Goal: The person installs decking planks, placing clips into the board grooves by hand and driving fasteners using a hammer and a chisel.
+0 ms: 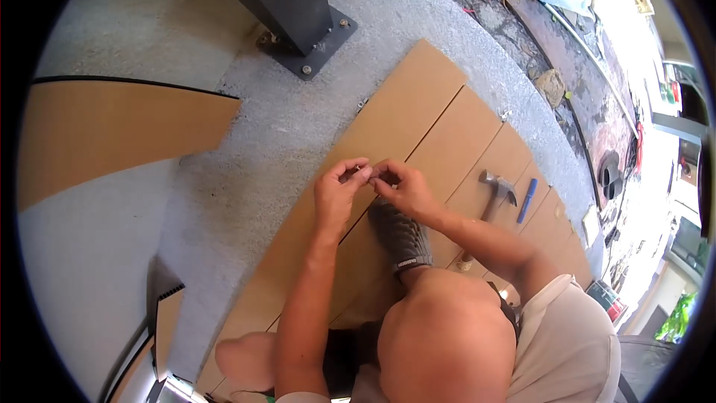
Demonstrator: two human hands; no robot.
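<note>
Fingers pinched, my left hand (341, 192) and my right hand (406, 189) meet over the tan deck boards (403, 112). Whatever is between the fingertips is too small to make out. Just below my right hand is my foot in a grey patterned shoe (401, 233), planted on the boards. To the right lies a claw hammer (490, 209), its metal head pointing away and its wooden handle partly hidden by my right arm. Beside the hammer head rests a blue marker (527, 201).
A dark steel post (280, 0) stands on a bolted base plate (328, 48) at the far side. A loose tan board (119, 130) is at the left, with a cut offcut (168, 328) below it. Rubble, cables and a stone (550, 87) lie beyond the concrete edge.
</note>
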